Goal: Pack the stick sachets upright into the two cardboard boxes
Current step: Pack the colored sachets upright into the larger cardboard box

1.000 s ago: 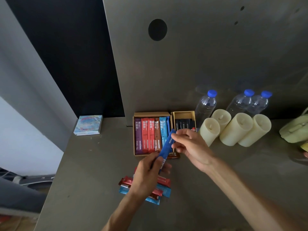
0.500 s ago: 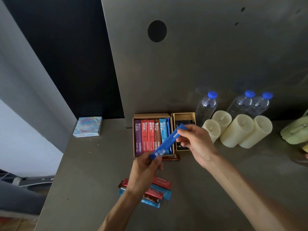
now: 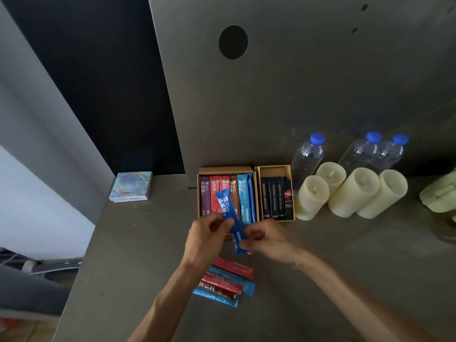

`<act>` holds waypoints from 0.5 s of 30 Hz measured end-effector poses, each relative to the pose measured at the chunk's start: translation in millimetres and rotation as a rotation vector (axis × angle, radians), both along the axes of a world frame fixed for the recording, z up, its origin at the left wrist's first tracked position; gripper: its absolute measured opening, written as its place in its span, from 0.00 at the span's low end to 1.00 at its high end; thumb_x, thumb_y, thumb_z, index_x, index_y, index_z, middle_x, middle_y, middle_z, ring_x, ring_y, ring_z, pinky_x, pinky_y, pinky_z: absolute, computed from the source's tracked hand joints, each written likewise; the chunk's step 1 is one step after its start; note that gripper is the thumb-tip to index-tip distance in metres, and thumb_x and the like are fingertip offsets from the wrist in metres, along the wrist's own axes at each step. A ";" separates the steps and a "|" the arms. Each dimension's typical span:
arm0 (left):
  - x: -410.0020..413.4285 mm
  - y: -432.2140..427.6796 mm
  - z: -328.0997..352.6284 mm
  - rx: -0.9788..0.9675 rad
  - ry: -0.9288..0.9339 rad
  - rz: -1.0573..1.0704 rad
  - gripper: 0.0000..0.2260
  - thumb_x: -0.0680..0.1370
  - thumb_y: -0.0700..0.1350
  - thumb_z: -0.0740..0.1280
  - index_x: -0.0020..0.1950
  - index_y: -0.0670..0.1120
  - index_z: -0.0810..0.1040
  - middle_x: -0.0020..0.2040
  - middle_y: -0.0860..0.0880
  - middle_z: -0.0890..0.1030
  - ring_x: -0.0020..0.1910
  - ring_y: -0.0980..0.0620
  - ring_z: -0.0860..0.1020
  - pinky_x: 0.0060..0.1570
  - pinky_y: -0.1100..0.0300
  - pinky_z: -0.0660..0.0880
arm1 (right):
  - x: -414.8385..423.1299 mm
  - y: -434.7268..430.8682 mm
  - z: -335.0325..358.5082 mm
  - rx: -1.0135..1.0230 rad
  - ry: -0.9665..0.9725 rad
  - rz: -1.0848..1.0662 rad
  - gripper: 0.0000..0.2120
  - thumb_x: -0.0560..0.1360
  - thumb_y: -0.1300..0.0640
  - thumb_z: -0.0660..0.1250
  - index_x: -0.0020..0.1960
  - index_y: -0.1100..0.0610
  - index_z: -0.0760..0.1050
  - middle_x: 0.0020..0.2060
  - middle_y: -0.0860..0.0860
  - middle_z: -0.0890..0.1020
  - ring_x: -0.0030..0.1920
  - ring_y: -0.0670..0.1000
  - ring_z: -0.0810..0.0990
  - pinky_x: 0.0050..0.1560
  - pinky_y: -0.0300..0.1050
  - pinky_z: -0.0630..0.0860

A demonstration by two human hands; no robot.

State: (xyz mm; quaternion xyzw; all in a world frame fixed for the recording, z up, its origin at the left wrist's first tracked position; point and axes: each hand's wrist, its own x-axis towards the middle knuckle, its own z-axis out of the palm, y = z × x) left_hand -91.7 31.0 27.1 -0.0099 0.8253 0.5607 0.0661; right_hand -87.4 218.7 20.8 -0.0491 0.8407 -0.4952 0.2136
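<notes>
A blue stick sachet [image 3: 228, 206] sits at the frame's centre, tilted, its upper end over the row of sachets standing in the larger cardboard box [image 3: 225, 169]. The left hand [image 3: 206, 240] pinches its middle and the right hand [image 3: 270, 240] pinches its lower end. The smaller cardboard box [image 3: 272, 167] holds black sachets just to the right. Loose sachets [image 3: 227, 283] lie on the bench [image 3: 148, 243] below the hands.
</notes>
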 end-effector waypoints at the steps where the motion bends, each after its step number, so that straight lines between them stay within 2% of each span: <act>1: 0.1 -1.2 -1.0 -0.025 -0.002 0.005 0.08 0.79 0.47 0.69 0.40 0.48 0.79 0.37 0.51 0.82 0.34 0.57 0.80 0.31 0.64 0.75 | -0.5 -0.1 2.2 -0.019 0.006 -0.023 0.03 0.76 0.54 0.74 0.49 0.52 0.83 0.44 0.50 0.87 0.44 0.47 0.86 0.51 0.45 0.81; 4: 0.7 -3.4 -2.0 -0.088 -0.009 -0.021 0.07 0.79 0.47 0.69 0.43 0.46 0.80 0.39 0.52 0.82 0.35 0.60 0.80 0.29 0.70 0.73 | -10.6 -2.7 13.4 -0.044 0.101 -0.130 0.11 0.76 0.48 0.72 0.56 0.52 0.81 0.50 0.46 0.85 0.51 0.44 0.83 0.55 0.44 0.81; 6: 1.8 -4.2 -3.1 -0.106 -0.016 -0.039 0.06 0.79 0.47 0.69 0.43 0.47 0.80 0.40 0.52 0.82 0.37 0.60 0.81 0.30 0.71 0.74 | -20.7 -9.7 22.7 -0.019 0.131 -0.109 0.11 0.77 0.48 0.72 0.55 0.53 0.82 0.50 0.44 0.84 0.51 0.43 0.83 0.54 0.40 0.80; 9: 2.2 -7.3 -6.0 -0.076 -0.038 -0.022 0.05 0.78 0.48 0.70 0.43 0.49 0.81 0.40 0.53 0.83 0.38 0.59 0.82 0.31 0.67 0.77 | -33.5 -24.4 27.4 0.092 0.109 -0.023 0.07 0.78 0.52 0.71 0.48 0.56 0.83 0.44 0.45 0.84 0.44 0.42 0.83 0.46 0.38 0.79; 12: -0.8 -17.4 -8.9 -0.105 -0.027 0.084 0.03 0.78 0.48 0.70 0.46 0.52 0.82 0.40 0.56 0.84 0.37 0.64 0.81 0.31 0.72 0.73 | -47.2 -36.3 25.3 0.109 0.079 -0.102 0.08 0.79 0.52 0.70 0.44 0.55 0.81 0.38 0.45 0.83 0.35 0.37 0.81 0.36 0.31 0.73; 14: -5.6 -29.2 -12.4 -0.143 -0.007 0.184 0.02 0.78 0.46 0.69 0.49 0.53 0.80 0.44 0.55 0.83 0.39 0.63 0.81 0.33 0.72 0.72 | -61.6 -45.1 24.2 0.080 0.058 -0.203 0.07 0.79 0.53 0.70 0.47 0.56 0.82 0.41 0.47 0.84 0.35 0.39 0.81 0.37 0.33 0.74; 15: -8.9 -35.4 -15.4 -0.171 0.000 0.228 0.03 0.78 0.47 0.69 0.50 0.53 0.78 0.47 0.54 0.83 0.42 0.60 0.80 0.37 0.68 0.75 | -69.5 -49.8 24.5 0.062 0.048 -0.250 0.07 0.79 0.53 0.70 0.50 0.57 0.82 0.42 0.49 0.85 0.35 0.40 0.82 0.37 0.34 0.75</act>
